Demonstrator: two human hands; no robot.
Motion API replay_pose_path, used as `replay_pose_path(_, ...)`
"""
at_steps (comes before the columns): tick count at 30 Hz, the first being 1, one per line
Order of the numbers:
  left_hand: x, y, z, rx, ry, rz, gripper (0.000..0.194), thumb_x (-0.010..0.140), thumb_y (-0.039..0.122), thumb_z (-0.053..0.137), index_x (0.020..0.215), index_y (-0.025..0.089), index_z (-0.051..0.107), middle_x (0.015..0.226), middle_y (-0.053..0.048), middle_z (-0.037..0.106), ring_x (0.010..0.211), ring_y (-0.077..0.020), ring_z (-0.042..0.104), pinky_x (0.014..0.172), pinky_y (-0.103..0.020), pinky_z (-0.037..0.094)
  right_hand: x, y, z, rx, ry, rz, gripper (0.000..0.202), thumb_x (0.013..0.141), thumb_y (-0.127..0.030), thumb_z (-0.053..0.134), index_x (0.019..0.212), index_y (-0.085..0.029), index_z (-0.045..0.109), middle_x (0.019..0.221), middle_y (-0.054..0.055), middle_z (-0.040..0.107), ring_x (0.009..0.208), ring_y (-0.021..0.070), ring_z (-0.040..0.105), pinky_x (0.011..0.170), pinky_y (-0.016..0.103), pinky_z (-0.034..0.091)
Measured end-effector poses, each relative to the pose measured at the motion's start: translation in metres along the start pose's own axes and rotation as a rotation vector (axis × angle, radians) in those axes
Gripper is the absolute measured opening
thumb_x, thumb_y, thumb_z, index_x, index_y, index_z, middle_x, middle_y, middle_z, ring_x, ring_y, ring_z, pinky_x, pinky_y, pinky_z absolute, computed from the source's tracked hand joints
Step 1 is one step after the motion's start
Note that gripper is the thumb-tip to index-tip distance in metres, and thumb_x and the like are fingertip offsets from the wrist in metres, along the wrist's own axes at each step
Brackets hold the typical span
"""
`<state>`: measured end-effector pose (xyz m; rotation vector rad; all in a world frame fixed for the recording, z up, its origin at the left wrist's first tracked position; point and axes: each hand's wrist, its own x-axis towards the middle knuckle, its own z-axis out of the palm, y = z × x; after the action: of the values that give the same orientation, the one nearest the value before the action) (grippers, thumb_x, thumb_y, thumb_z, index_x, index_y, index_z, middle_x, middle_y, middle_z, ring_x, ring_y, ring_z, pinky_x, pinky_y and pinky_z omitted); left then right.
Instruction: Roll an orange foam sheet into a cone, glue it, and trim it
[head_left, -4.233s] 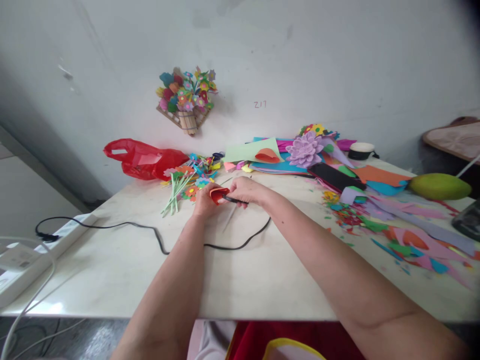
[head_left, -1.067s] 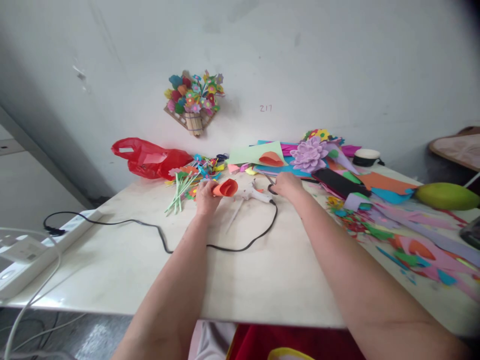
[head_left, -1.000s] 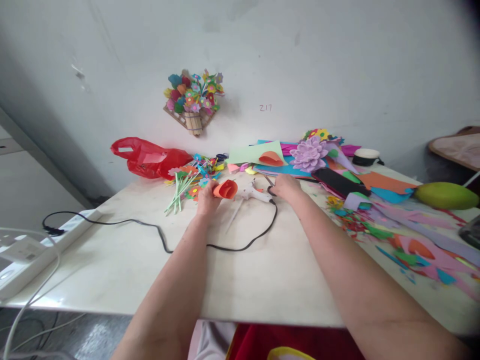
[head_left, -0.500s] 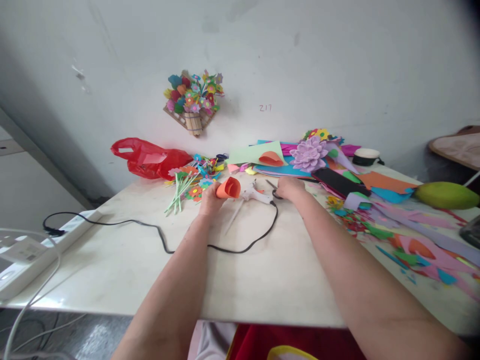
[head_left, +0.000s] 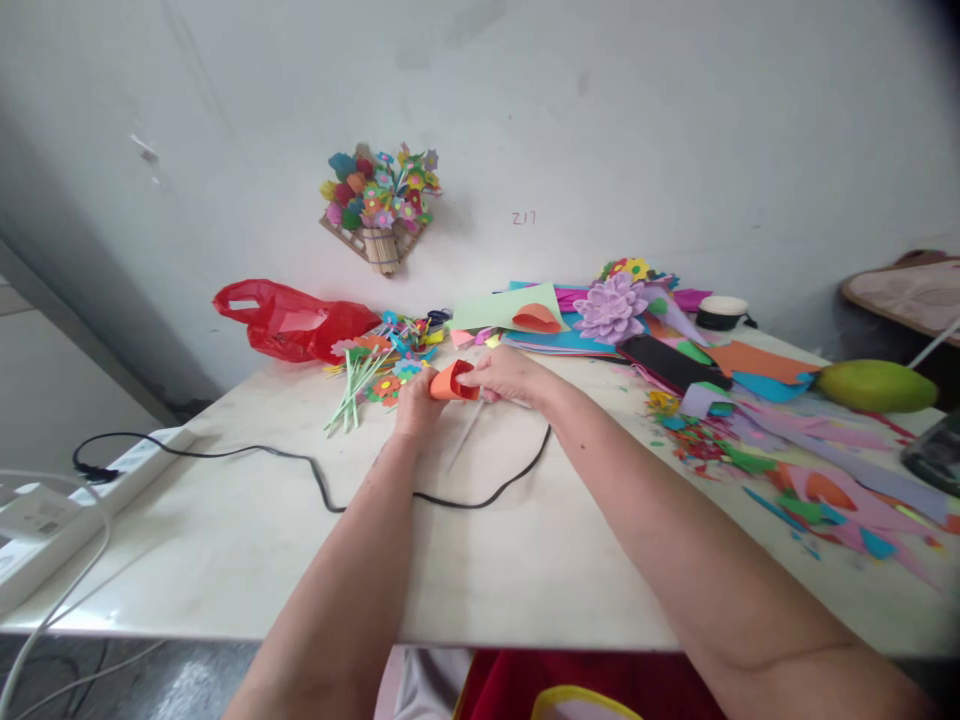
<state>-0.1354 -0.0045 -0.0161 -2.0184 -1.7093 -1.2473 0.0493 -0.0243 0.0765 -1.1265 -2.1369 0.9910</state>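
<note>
My left hand (head_left: 417,408) is wrapped round a rolled orange craft sheet (head_left: 445,384), its open end facing right. At that open end my right hand (head_left: 510,378) is closed, with thumb and fingers pinching the rim. Behind and under the right hand lies the glue gun, mostly hidden; a pale glue stick (head_left: 465,438) shows below. Its black cord (head_left: 480,503) loops over the white table. I cannot see the scissors from before. Left of the hands lie pale green stems (head_left: 352,390) and foam flowers (head_left: 385,388).
A red plastic bag (head_left: 292,322) stands at the back left, a power strip (head_left: 97,510) at the left edge. Coloured sheets, a purple flower (head_left: 611,308), a black phone (head_left: 671,362), paper scraps (head_left: 810,490) and a green-yellow fruit (head_left: 876,386) fill the right side.
My right hand has moved left from the scissors to the open end of the orange roll, now covering the glue gun. The left hand keeps hold of the roll.
</note>
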Motion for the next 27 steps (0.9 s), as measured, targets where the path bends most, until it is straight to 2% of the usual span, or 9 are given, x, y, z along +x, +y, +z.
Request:
replay_pose_path(6,0.001,0.002,0.0,-0.006,0.001,0.01,0.017,0.062,0.027,0.063,0.072,0.019,0.052,0.068,-0.002,0.058,0.065,-0.0165,0.055,0.061,-0.026,0.039,0.006,0.006,0.014,-0.168,0.029,0.028,0.013,0.064,-0.023,0.053,0.056,-0.014,0.058,0.046,0.0,0.052,0.046,0.0106,0.051,0.047,0.02,0.039)
replay_pose_path(15,0.001,0.002,0.0,-0.099,0.03,-0.074,0.024,0.058,0.029,0.069,0.071,0.02,0.051,0.065,0.0,0.056,0.063,-0.0157,0.054,0.061,-0.025,0.038,0.003,-0.007,0.015,-0.406,0.11,0.008,0.018,0.066,-0.025,0.051,0.07,-0.018,0.068,0.057,0.003,0.062,0.067,0.0158,0.058,0.057,0.022,0.041)
replay_pose_path(18,0.001,0.0,0.001,-0.081,0.034,-0.069,0.027,0.059,0.029,0.068,0.078,0.019,0.053,0.074,-0.004,0.059,0.073,-0.0194,0.056,0.066,-0.028,0.04,0.001,-0.009,0.019,-0.512,0.173,-0.038,0.019,0.066,-0.025,0.053,0.075,-0.019,0.069,0.071,0.004,0.066,0.074,0.0177,0.059,0.059,0.023,0.04)
replay_pose_path(21,0.0,-0.001,0.001,-0.018,0.039,-0.097,0.035,0.06,0.027,0.067,0.091,0.019,0.054,0.091,-0.009,0.06,0.089,-0.0254,0.054,0.075,-0.034,0.04,-0.001,-0.008,0.025,-0.663,0.245,-0.136,0.021,0.071,-0.024,0.05,0.082,-0.019,0.068,0.082,0.007,0.067,0.078,0.0196,0.06,0.063,0.026,0.041)
replay_pose_path(25,0.0,-0.001,0.0,0.05,0.09,-0.206,0.057,0.054,0.022,0.069,0.107,0.02,0.05,0.112,-0.013,0.054,0.108,-0.0317,0.045,0.092,-0.045,0.032,-0.002,-0.006,0.029,-0.84,0.328,-0.251,0.024,0.079,-0.023,0.044,0.084,-0.015,0.066,0.08,0.013,0.066,0.076,0.0222,0.061,0.065,0.029,0.041)
replay_pose_path(27,0.002,-0.001,0.0,-0.018,0.169,-0.286,0.057,0.054,0.017,0.067,0.107,0.021,0.048,0.117,-0.013,0.05,0.113,-0.031,0.042,0.096,-0.047,0.028,-0.004,-0.004,0.028,-0.884,0.368,-0.283,0.026,0.082,-0.022,0.04,0.086,-0.014,0.065,0.079,0.014,0.066,0.074,0.0231,0.061,0.064,0.031,0.04)
